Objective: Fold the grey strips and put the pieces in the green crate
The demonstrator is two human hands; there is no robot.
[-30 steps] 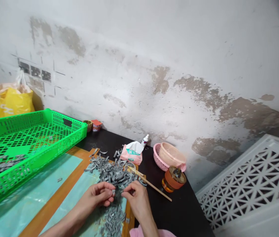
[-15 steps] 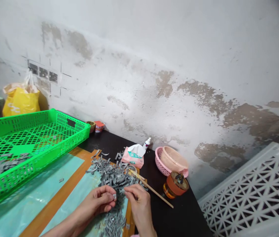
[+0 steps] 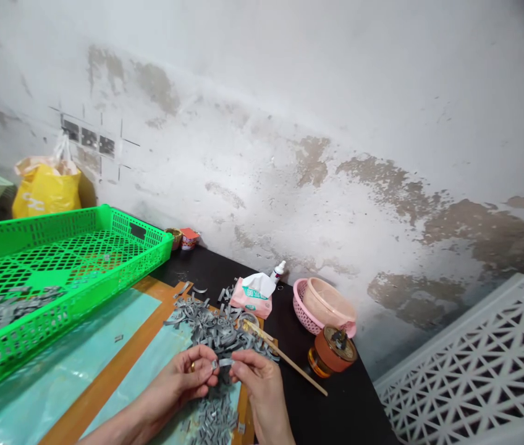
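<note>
Though near tissues [image 3: 250, 301], stick [image 3: 292, 363] over strips [image 3: 206, 326]

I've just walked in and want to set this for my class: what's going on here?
A person is working with small grey parts using bare hands. The left hand pinches a small grey piece, and the right hand holds a thin grey strip close against it; whether the two are joined is hard to tell. Just beyond the hands lies a heap of loose grey strips. The green crate to the left holds more grey pieces.
</note>
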